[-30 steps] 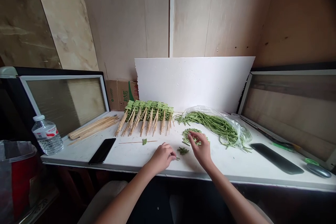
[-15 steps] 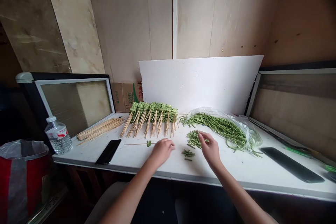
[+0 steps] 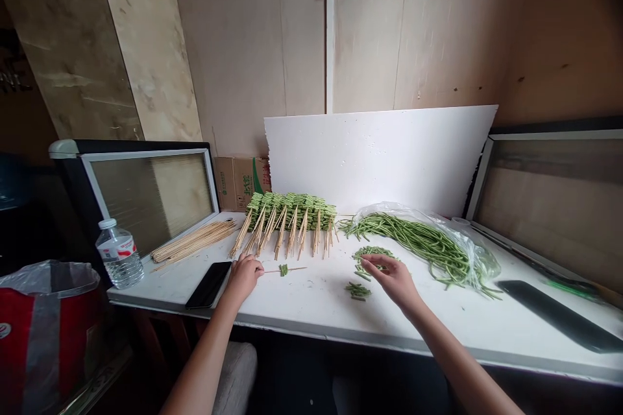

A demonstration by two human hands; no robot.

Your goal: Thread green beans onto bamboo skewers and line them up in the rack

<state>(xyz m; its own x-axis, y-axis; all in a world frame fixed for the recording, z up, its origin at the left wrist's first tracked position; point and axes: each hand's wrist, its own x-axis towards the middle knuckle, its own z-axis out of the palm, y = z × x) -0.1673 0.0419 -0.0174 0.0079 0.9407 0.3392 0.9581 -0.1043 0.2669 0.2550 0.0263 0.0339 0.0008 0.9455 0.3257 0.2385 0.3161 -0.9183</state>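
Note:
My left hand [image 3: 244, 277] is closed on the left end of a thin wooden skewer [image 3: 296, 268]. A few short green bean pieces [image 3: 283, 270] are threaded crosswise at the skewer's middle. My right hand [image 3: 393, 277] is pinched closed, with a small bean piece seemingly at its fingertips. Behind and under that hand lies a loose pile of cut bean pieces [image 3: 372, 251], partly hidden by the fingers. Closer to the front edge is a smaller heap of pieces [image 3: 357, 290].
Finished bean skewers [image 3: 292, 211] are stacked at the back, with bare skewers [image 3: 195, 241] to their left. Long green beans [image 3: 409, 233] lie in a clear bag. A phone [image 3: 209, 285], a water bottle [image 3: 119, 254] and a dark flat object [image 3: 559, 314] lie around the white table [image 3: 311, 318].
My left hand has moved left to the skewer's left end, uncovering its right end. My right hand has stayed by the bean pile, its fingertips slightly lower. The whole view has shifted a little.

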